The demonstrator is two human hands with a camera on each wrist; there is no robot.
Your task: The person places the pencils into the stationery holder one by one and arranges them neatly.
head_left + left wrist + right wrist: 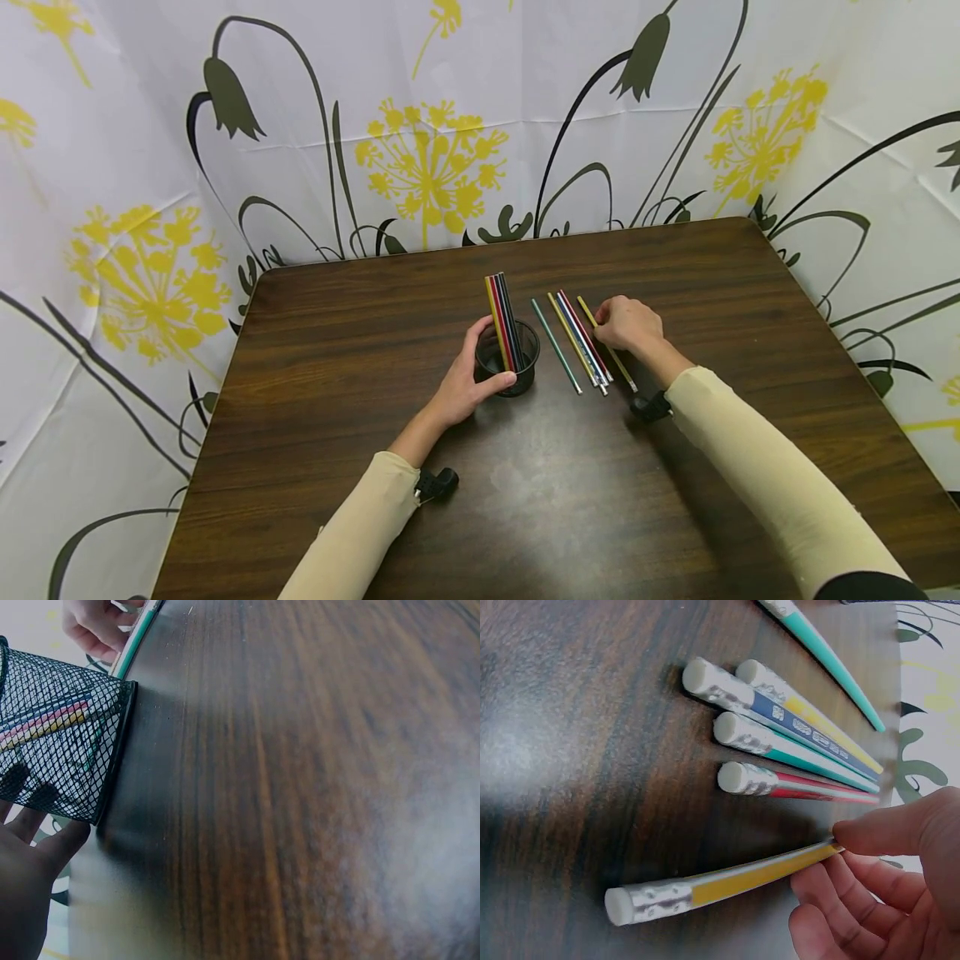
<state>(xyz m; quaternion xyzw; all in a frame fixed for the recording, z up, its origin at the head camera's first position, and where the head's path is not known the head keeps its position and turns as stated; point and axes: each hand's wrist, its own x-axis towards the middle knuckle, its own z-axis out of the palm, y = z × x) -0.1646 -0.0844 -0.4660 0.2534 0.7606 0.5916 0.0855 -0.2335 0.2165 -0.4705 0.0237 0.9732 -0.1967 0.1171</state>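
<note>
The table (337, 350) is dark brown with streaky wood grain and rounded far corners. A white cloth (570, 42) hangs behind the table and to its left and right. Fold creases (555, 122) cross the cloth above the table's far edge. Printed yellow flowers (431, 171) and drooping green bells (231, 98) show behind the table. A soft pale glare (517, 492) lies on the table's near part.
</note>
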